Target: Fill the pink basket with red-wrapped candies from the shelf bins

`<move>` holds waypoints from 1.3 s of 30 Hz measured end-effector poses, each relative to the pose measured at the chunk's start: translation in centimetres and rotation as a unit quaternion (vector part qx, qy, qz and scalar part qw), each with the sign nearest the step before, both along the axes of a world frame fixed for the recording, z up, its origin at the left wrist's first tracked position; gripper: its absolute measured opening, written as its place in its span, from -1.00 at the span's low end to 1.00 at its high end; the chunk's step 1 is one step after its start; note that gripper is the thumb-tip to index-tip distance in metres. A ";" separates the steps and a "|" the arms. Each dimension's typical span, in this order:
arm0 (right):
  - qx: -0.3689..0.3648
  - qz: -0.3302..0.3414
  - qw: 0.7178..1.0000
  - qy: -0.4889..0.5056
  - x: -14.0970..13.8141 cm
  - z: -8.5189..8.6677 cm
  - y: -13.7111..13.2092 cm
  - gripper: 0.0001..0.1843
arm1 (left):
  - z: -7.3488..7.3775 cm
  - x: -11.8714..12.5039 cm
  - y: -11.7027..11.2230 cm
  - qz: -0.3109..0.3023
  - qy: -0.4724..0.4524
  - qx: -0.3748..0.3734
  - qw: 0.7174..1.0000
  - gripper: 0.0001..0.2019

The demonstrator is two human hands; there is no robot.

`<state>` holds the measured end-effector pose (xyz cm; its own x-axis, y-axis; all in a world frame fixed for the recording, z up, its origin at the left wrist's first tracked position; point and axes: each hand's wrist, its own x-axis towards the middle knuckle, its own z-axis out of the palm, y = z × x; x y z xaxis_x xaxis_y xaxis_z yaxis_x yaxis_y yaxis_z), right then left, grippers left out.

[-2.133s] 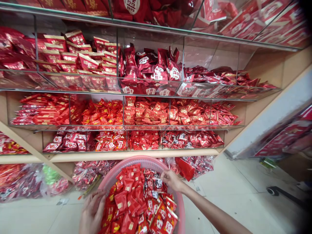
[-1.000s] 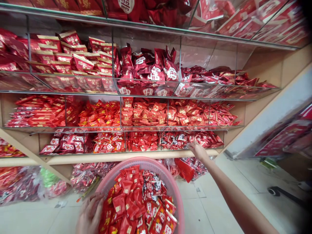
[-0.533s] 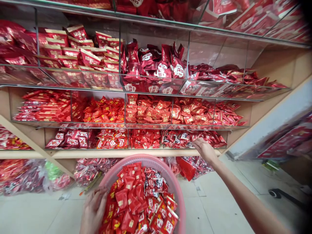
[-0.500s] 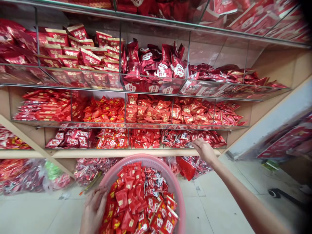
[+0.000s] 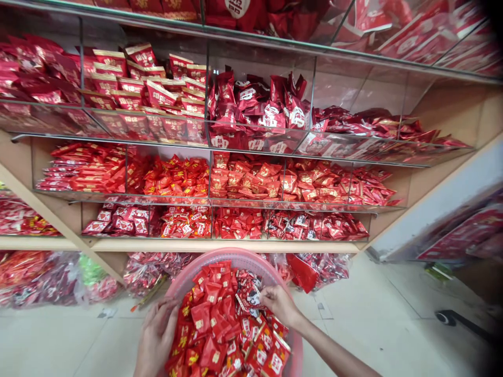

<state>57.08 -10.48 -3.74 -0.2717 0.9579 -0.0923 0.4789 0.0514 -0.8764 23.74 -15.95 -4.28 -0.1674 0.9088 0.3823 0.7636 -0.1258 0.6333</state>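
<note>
A round pink plastic basket (image 5: 285, 293) stands low in front of me, heaped with small red candy packets (image 5: 212, 314). My left hand (image 5: 157, 327) grips the basket's left rim with its fingers curled over it. Over the right side of the heap, my right hand (image 5: 278, 303) has its fingers pinched on a red, black and white candy packet (image 5: 248, 294). That packet lies among others of the same print, and the fingers partly hide its edge.
Ahead rises a wooden shelf unit (image 5: 137, 245) with clear-walled compartments of red packets. Clear bags of packets (image 5: 43, 280) sit beneath it on the tiled floor (image 5: 346, 324). At the right is a black chair leg with a caster (image 5: 446, 317).
My right hand has come down from the lowest shelf compartment to the basket's right side. My left hand stays at the rim. The view has shifted slightly left.
</note>
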 end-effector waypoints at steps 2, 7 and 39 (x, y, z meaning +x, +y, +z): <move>0.012 -0.011 0.999 -0.029 -0.1 -0.8 -0.4 -0.76 | 0.0 0.1 0.0 0.001 -0.005 -0.003 1.000 -0.72; -0.002 -0.041 0.997 -0.071 -0.8 -1.0 -1.1 -0.77 | -0.2 0.0 0.2 -0.005 -0.005 -0.002 1.000 -0.73; -0.029 -0.040 0.946 -0.319 -1.5 -1.2 -1.9 -0.83 | 0.0 0.0 0.2 -0.003 -0.012 -0.010 1.000 -0.72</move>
<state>55.57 -12.40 -4.91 -0.0709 0.9614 -0.2658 0.9121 -0.0454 -0.4076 23.75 -15.73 -4.29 -0.1699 0.9173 0.3600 0.7476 -0.1181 0.6536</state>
